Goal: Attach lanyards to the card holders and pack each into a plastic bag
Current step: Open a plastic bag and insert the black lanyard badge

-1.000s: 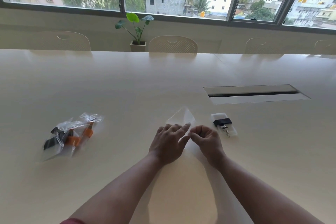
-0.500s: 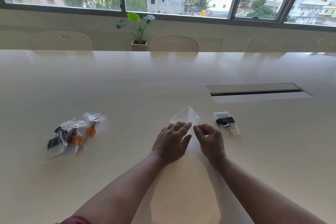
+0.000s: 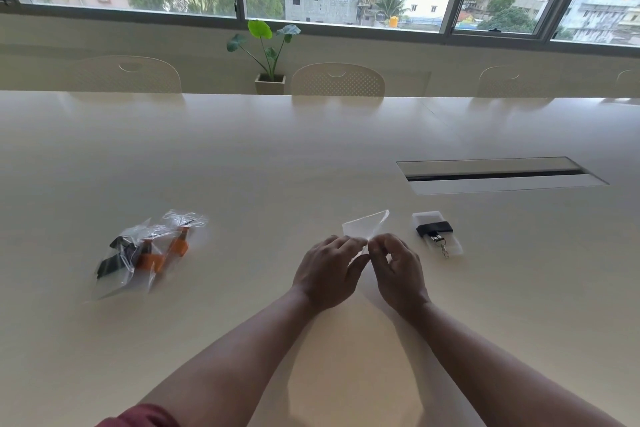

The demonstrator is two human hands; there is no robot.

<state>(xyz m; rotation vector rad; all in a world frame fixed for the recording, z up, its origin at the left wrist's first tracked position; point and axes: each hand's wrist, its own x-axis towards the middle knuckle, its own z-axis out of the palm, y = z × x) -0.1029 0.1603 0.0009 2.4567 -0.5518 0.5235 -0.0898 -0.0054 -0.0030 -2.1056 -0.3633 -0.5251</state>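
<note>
Both hands mid-table [image 3: 311, 156]. Left hand [image 3: 327, 270] and right hand [image 3: 398, 270] each pinch the near edge of 1 clear plastic bag [image 3: 365, 225], far end lifted. Card holder [image 3: 437, 234] with black lanyard [image 3: 434, 228] just right; packed bags [image 3: 149, 250] well left. Bare tabletop between; cable slot [image 3: 498, 175] toward far right.

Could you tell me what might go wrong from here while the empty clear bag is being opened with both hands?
The clear bag is thin and hard to see; pinched between the left hand and right hand, it may slip or stay stuck shut. The card holder beside the right hand has a loose metal clip that could snag the bag's mouth going in.
</note>
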